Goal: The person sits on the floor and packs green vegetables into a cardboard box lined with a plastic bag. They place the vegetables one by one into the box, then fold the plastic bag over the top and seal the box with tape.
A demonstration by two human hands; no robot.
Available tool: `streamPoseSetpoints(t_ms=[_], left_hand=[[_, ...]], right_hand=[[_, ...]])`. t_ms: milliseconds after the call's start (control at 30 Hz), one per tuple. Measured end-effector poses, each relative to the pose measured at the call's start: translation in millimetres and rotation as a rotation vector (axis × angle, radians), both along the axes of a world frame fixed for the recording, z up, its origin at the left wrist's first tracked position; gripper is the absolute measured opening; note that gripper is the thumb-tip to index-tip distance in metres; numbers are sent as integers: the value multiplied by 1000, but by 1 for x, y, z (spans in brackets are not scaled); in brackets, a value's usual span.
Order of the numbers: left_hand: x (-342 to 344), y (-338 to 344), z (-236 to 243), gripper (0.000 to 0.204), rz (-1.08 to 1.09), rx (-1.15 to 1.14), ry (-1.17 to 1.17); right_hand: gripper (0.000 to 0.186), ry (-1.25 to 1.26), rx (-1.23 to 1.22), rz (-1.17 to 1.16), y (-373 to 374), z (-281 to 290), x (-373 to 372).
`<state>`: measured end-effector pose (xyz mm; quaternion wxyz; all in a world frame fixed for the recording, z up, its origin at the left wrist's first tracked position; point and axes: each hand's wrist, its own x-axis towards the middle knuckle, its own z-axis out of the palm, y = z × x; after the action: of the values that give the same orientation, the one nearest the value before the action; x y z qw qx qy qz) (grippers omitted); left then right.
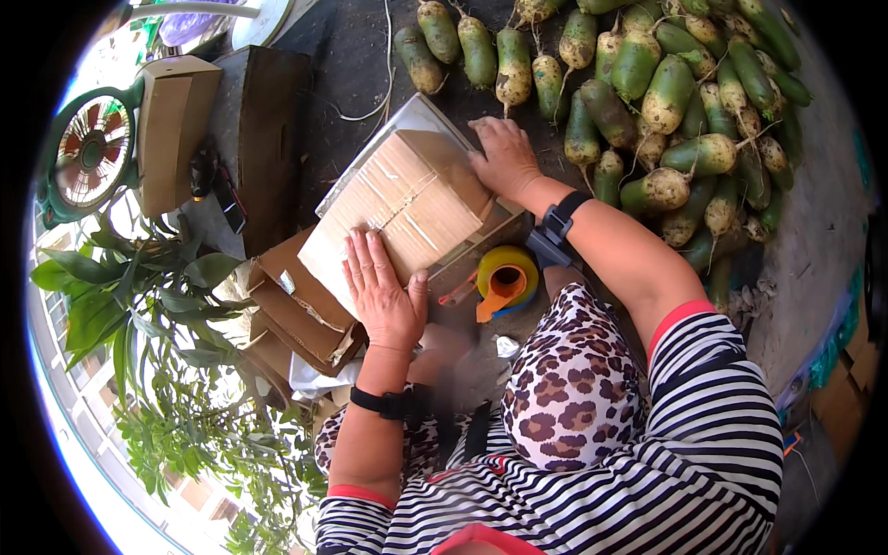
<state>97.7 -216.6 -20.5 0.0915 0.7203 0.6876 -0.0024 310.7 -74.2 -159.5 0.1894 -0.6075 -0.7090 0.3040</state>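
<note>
A light brown cardboard box (398,194) lies tilted in front of me, with a seam along its upper face. My left hand (384,296) rests flat on the box's near side, fingers stretched and thumb apart. At the box's far right end is my right hand (504,162), its thumb and fingers spread against the edge; part of its grip is hidden. Under the box shows a grey flat slab or board (344,176). On the ground close to my knees lies a roll of yellow tape (529,266) with an orange piece at its core.
Many green radishes (666,92) with soil on them are heaped at the far right. Opened cardboard (310,305) lies left of the box. Farther left are a dark box (264,139), a brown carton (171,134), a green fan (92,153) and leafy plants (83,291).
</note>
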Motion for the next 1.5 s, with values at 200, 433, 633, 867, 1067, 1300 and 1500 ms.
streamPoseSetpoints(t_ms=[200,433,633,867,1067,1300,1500], left_hand=[[-67,-22,-23,75,369,165,-338],[-134,24,-52,55,937,-136,-1710],[-99,28,-17,57,1061,-320,-1692],[9,27,130,65,428,-118,-1437],[135,-13,221,63,-64,-138,-1064],[301,-121,219,87,-313,-502,-1424],[389,-211,191,105,-821,-1130,-1449]], right_hand=[[40,735,-660,-171,-33,30,5],[54,1079,-863,-98,-57,98,3],[74,1188,-839,-245,-70,119,10],[66,1644,-628,-482,-142,150,67],[60,1739,-303,-682,-209,194,167],[58,1335,77,-1088,-366,251,352],[59,938,84,-1477,-580,326,456]])
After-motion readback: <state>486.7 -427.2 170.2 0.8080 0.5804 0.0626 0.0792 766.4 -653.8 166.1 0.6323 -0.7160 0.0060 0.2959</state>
